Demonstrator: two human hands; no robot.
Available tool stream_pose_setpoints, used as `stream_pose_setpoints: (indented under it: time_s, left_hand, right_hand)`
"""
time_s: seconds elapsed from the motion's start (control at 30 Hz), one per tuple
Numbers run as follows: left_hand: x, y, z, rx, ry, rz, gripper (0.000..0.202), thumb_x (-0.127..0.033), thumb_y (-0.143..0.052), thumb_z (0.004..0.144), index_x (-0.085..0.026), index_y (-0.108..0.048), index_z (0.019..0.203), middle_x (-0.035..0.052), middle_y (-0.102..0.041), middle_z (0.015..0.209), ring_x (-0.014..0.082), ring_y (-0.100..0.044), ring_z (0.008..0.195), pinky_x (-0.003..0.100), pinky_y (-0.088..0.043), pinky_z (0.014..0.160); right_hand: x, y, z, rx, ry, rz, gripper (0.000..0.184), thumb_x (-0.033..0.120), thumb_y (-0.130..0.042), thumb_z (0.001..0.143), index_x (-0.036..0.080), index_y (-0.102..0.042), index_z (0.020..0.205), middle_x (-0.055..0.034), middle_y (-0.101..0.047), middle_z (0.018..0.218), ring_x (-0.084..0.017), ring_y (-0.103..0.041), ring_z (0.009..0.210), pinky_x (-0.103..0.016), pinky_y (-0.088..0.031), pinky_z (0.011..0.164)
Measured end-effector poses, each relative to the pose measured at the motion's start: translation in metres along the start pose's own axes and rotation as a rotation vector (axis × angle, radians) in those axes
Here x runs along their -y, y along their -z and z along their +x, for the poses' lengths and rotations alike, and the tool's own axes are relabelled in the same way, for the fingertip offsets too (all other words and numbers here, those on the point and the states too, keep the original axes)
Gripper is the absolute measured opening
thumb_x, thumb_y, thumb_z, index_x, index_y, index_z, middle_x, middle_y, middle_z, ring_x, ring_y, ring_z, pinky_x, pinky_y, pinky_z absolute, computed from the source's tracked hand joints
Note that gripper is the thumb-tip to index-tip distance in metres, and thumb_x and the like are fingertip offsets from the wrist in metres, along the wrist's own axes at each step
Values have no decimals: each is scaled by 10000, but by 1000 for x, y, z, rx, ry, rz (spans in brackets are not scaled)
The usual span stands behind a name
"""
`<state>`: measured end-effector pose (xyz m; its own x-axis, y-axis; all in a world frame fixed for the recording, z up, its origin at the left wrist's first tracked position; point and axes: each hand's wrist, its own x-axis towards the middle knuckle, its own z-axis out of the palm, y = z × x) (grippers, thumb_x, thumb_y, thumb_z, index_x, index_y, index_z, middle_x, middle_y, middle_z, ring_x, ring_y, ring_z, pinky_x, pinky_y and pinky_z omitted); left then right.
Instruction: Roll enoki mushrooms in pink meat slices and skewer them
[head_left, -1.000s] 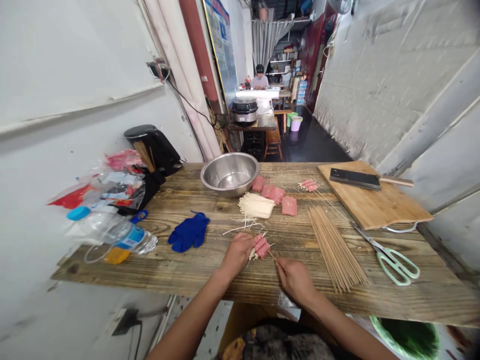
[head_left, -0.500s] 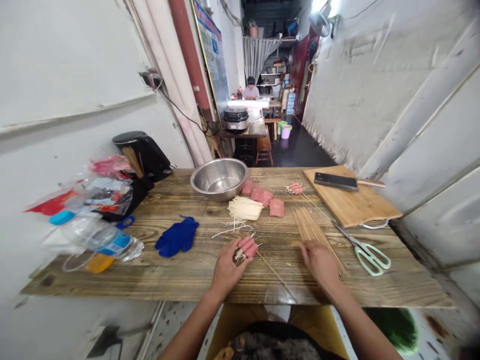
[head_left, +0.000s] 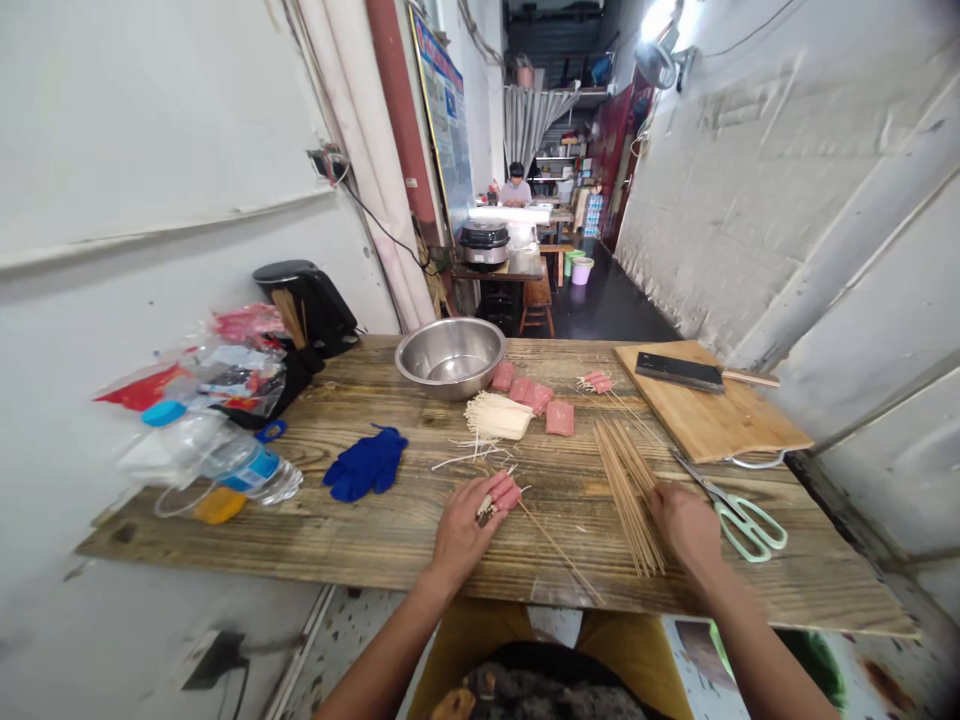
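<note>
Your left hand [head_left: 461, 528] lies on the table [head_left: 300, 540]. Its fingers are curled down and clamped on the rolls [head_left: 501, 494], which show just beyond the fingertips. A skewer [head_left: 559, 552] runs out of the rolls and slants back toward you and to the right. It lies flat on the boards between your two hands.

Your right hand [head_left: 686, 525] rests palm down, with its fingertips at the right edge of the sticks [head_left: 622, 475], near the pile's close end. I cannot tell whether those fingers have closed on a stick. The scissors [head_left: 742, 515] lie just to the right of these fingers, handles toward you.

Beyond the left fingertips are loose strands and then the mushrooms [head_left: 496, 416], with nothing between them and the rolls. Past the mushrooms are the slices [head_left: 537, 394] and the bowl [head_left: 451, 355]. The glove [head_left: 365, 465] is to the left of the left fingers, near but apart. The bottle [head_left: 244, 465] is farther left.

Beyond the right fingers, past the scissors, the board [head_left: 712, 415] carries the cleaver [head_left: 679, 372].
</note>
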<state>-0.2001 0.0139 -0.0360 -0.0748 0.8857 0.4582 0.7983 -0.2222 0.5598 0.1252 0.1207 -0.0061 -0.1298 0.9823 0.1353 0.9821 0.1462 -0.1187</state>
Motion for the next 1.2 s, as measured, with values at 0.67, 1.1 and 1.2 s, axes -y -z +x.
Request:
stream_pose_setpoints:
  time_s: [0.67, 1.1, 1.2]
  left_hand:
    - [16, -12, -8, -59, 9, -34, 353, -251, -632, 843, -266, -632, 1196, 53, -645, 1211, 223, -597, 1122, 426, -495, 984]
    - [15, -11, -8, -34, 23, -15, 327, -252, -635, 843, -249, -644, 1170, 67, -646, 1209, 227, -598, 1121, 433, -503, 971]
    - [14, -9, -7, -43, -1, -19, 338, -239, -625, 847, -262, -632, 1184, 51, -648, 1208, 219, -599, 1121, 427, -503, 974]
  right_hand:
    - [65, -24, -135, -311, 820, 235, 329, 138, -354, 937, 128, -652, 1075, -19, -605, 642, -107, -499, 451, -243, -335, 439]
    - [65, -36, -143, -264, 735, 197, 361, 145, -338, 927, 155, -680, 1042, -52, -675, 746, -99, -527, 459, -231, -363, 431]
    - [65, -37, -144, -256, 727, 186, 347, 144, -358, 919, 171, -675, 1058, -44, -679, 739, -92, -529, 463, -212, -374, 442]
